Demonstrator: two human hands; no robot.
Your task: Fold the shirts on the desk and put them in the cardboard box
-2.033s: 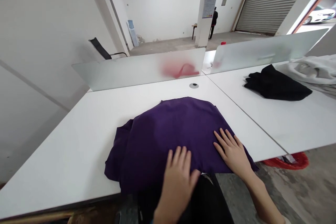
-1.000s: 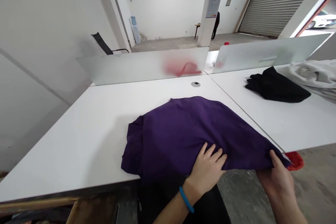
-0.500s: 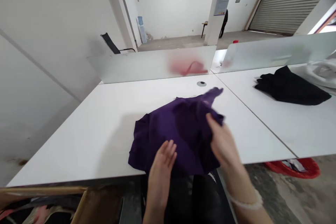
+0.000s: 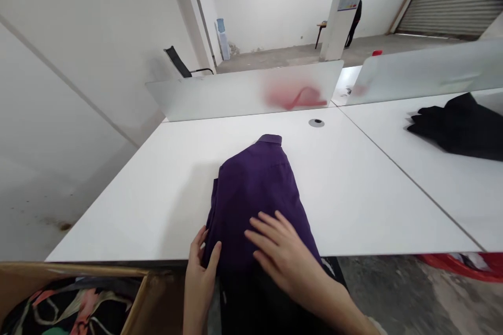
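Note:
A purple garment (image 4: pixel 255 188) lies folded into a narrow strip on the white table (image 4: pixel 157 193), its near end hanging over the front edge. My right hand (image 4: pixel 279 251) rests flat on the near part of the cloth with fingers spread, open. My left hand (image 4: pixel 202 267) sits against the garment's left near edge, its fingers touching and tucked at the fold; it is not closed round the cloth.
A cardboard box (image 4: pixel 78 298) with patterned clothes stands below the table at lower left. A black garment (image 4: pixel 459 125) lies on the adjoining table to the right. Frosted dividers (image 4: pixel 243 97) line the far edge. A red basket (image 4: pixel 463 264) sits on the floor, right.
The right side of the purple garment was lifted and folded over to the left, making it a narrow strip. Both hands now rest at its near end. The view has shifted left.

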